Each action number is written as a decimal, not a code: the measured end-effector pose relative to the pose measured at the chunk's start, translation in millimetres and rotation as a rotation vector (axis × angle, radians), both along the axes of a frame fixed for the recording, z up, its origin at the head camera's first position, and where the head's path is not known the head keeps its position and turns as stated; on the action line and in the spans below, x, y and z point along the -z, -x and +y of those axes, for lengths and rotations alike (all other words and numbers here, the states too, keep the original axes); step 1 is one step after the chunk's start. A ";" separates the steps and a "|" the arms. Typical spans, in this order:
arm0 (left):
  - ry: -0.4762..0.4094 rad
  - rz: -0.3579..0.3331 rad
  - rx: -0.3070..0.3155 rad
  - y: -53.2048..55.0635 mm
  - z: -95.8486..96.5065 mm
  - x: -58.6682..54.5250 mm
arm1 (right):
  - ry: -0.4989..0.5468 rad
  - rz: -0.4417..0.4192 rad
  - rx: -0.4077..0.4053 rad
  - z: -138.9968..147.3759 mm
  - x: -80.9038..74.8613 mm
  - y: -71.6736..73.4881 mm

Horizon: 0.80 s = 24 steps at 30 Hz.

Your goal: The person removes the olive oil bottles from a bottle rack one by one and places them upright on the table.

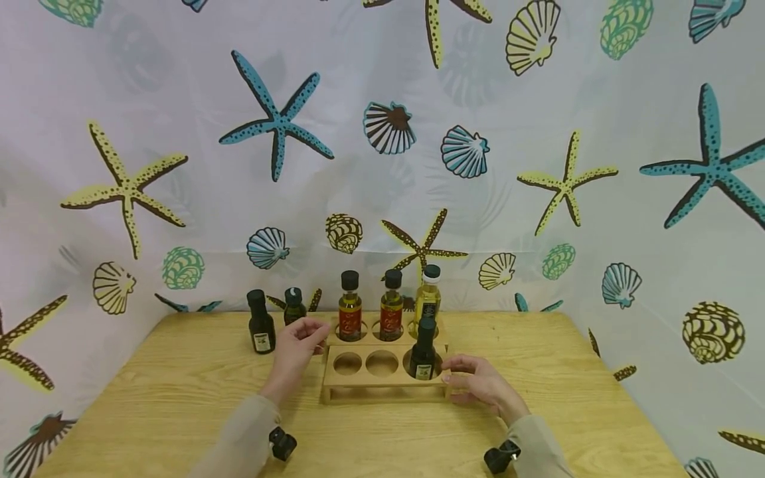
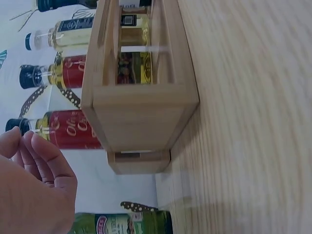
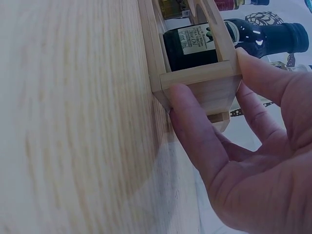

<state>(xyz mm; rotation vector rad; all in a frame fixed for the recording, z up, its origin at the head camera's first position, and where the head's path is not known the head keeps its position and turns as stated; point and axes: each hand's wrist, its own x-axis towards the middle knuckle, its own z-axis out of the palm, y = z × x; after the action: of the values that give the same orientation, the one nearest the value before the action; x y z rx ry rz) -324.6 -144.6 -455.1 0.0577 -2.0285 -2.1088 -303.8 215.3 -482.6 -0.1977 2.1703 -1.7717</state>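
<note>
A two-tier wooden bottle rack (image 1: 382,383) stands on the table between my hands. My right hand (image 1: 478,382) touches its right end; in the right wrist view the forefinger lies along the lower end and the thumb (image 3: 261,73) meets the upper board. My left hand (image 1: 299,338), fingers loosely bent and holding nothing visible, is beside the rack's left rear. The back row holds two red-labelled olive oil bottles (image 1: 350,317) and a pale yellow oil bottle (image 1: 428,299). A dark bottle (image 1: 424,355) sits in the front right hole; two front holes are vacant.
Left of the rack stand a dark bottle (image 1: 261,325) and a green bottle (image 1: 294,307), partly behind my left hand. The wooden table (image 1: 179,398) ends at a patterned cloth (image 1: 382,199) behind and at the sides.
</note>
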 end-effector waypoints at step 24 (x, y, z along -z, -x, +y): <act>-0.020 -0.029 0.140 -10.7 52.8 5.3 | 0.010 -0.014 0.010 -2.3 0.2 -0.9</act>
<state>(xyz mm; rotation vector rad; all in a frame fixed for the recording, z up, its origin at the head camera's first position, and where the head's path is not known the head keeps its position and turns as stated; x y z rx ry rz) -313.9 -91.8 -460.4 -0.0525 -2.0849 -2.2237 -302.9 213.0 -482.9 -0.1766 2.1566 -1.7850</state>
